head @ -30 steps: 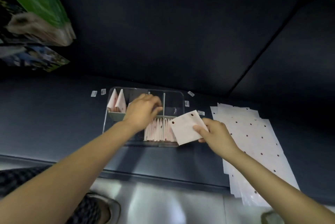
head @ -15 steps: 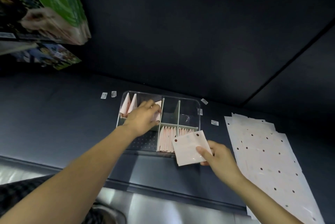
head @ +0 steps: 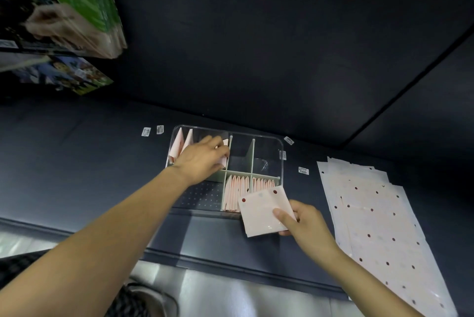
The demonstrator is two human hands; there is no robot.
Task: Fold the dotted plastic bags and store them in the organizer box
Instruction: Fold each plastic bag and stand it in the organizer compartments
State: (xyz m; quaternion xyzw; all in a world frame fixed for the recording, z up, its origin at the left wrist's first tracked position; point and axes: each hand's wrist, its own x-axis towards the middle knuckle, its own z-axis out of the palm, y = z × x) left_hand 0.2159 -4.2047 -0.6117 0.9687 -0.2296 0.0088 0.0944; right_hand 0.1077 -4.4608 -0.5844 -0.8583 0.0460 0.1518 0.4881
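The scene is dimly lit, and detail in the dark table [head: 77, 162] and the wall behind is largely lost. The pale bags [head: 379, 226] at right and the forearms are rendered brighter, and a soft shadow is cast beneath the box [head: 280, 160]. Straight edges are bent by wide-angle distortion, and the books [head: 64, 8] at upper left are blurred.
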